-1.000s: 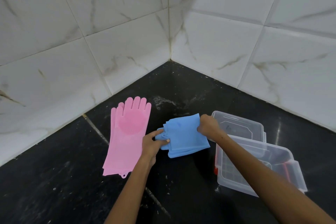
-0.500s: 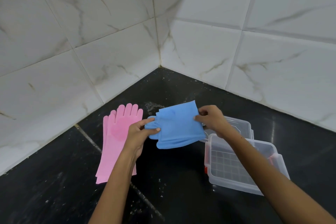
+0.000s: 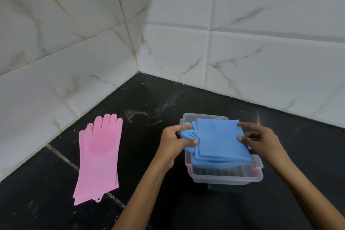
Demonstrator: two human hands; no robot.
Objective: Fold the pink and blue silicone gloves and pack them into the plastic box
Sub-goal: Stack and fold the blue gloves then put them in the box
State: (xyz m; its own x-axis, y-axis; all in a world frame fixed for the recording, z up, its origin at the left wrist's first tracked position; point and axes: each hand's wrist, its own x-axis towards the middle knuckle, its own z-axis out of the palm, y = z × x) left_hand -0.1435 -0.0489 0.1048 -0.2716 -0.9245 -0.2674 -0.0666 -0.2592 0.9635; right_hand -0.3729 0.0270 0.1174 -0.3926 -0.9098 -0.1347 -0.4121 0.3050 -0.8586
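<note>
Both hands, left (image 3: 172, 143) and right (image 3: 260, 139), grip the folded blue gloves (image 3: 220, 143) over the open plastic box (image 3: 226, 177). Pink gloves (image 3: 99, 160) lie flat, well apart, on the black worktop (image 3: 46, 183).

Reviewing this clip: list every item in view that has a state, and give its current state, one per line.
blue gloves: folded, held over the box by both hands, not yet inside.
pink gloves: unfolded, lying flat on the black floor, untouched.
plastic box: open, upright on the floor, under the blue gloves.
box lid: off, behind the box.
left hand: gripping the gloves' left edge.
right hand: gripping the right edge.
</note>
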